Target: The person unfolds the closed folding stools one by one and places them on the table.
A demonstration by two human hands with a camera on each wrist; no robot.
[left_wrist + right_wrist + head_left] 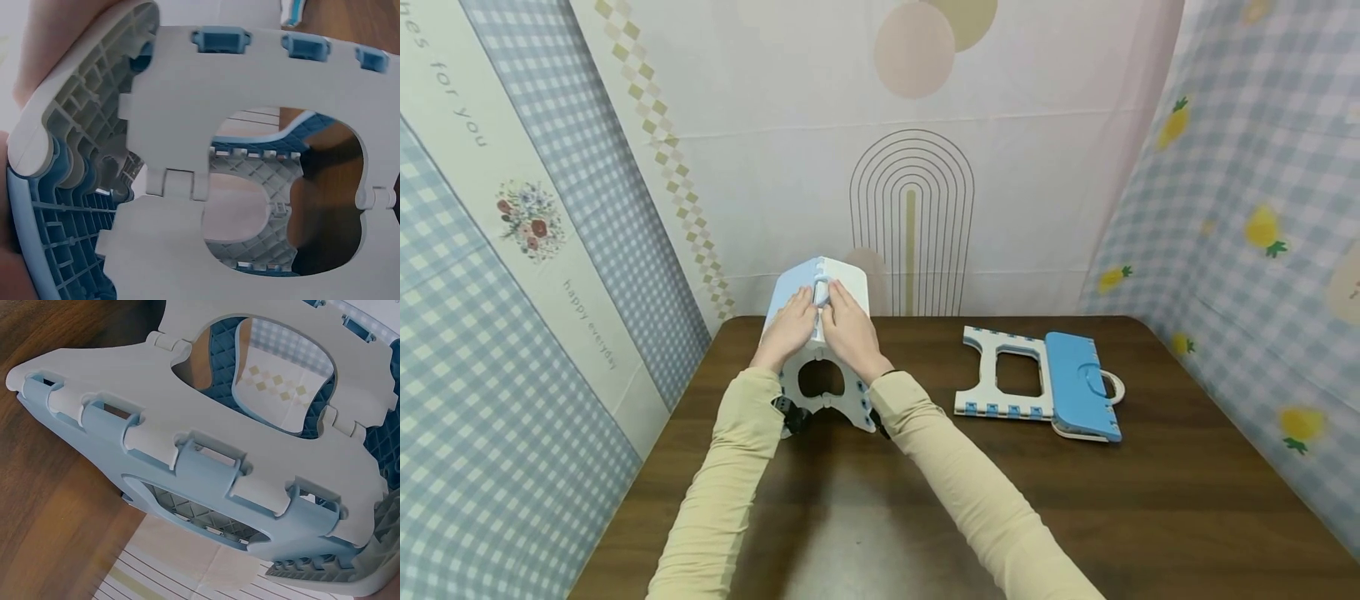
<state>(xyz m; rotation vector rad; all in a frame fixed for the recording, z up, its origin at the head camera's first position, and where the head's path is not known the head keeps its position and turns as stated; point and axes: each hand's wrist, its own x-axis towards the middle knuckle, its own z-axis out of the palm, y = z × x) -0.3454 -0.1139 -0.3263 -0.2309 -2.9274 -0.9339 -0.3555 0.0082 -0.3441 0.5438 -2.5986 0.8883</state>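
A blue-and-white folding step stool (788,283) stands at the back left of the table, its two top panels sloping down from a raised middle hinge like a roof. My left hand (787,330) lies on the blue panel and my right hand (852,330) on the white one. Both have straight fingers pointing at the hinge, close to the handle slot. In the left wrist view, the stool's white hinged end wall (169,112) and the ribbed underside of the top show. The right wrist view shows a pale blue side leg (200,478) joined to the white end wall.
A second blue-and-white folding stool (1071,375) lies folded flat on the right of the brown wooden table (865,508), its white carry handle (1116,387) to the right. Patterned cloth (775,192) hangs behind the table and along both sides.
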